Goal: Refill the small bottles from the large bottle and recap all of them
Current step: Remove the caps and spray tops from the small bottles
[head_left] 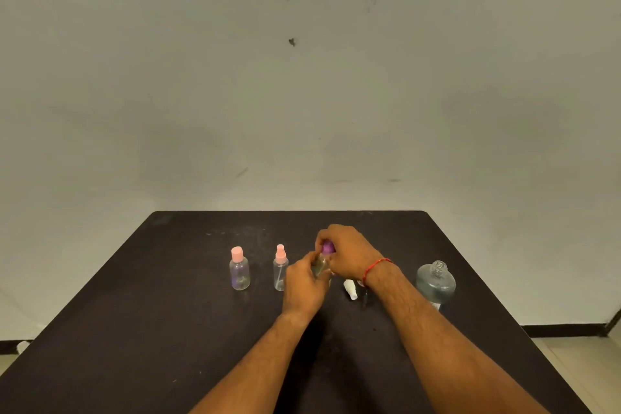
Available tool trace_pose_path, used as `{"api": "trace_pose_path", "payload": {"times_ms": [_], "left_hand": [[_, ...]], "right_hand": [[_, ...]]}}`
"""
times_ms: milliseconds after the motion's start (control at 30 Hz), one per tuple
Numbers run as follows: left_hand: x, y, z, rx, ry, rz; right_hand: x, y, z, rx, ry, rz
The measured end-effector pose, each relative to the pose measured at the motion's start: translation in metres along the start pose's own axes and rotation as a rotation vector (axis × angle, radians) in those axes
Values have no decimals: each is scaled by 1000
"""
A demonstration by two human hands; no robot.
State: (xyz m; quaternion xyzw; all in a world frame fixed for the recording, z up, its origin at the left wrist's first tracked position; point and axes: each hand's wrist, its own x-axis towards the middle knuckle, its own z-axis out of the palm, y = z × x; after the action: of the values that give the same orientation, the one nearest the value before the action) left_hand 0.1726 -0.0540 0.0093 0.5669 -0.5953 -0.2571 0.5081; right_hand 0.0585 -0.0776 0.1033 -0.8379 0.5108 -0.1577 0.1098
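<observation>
A small bottle (321, 265) is held upright in the curled grip of the left hand (304, 284). Directly above that grip, its purple cap (327, 248) is pinched by the right hand (349, 252), on the bottle's upright axis. The uncapped large bottle (436, 282) stands well right of both grips.

Dim, warm light; soft, slightly blurred

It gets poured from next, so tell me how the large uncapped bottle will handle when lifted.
The large bottle looks partly full of clear liquid, so it is probably fairly heavy for its size. Its neck is open, so tilting or bumping it would likely spill. Its broad body should stand steadily.
</observation>
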Motion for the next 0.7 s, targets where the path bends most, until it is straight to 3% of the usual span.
{"api": "trace_pose_path", "payload": {"times_ms": [167, 433, 700], "left_hand": [[1, -5, 0, -45, 0, 3], [1, -7, -2, -1, -12, -25], [11, -9, 3, 3, -10, -75]], "right_hand": [[-3, 0, 1, 170, -10, -7], [-6, -2, -14, 84, 103, 52], [-25, 6, -30, 131, 338, 116]]}}
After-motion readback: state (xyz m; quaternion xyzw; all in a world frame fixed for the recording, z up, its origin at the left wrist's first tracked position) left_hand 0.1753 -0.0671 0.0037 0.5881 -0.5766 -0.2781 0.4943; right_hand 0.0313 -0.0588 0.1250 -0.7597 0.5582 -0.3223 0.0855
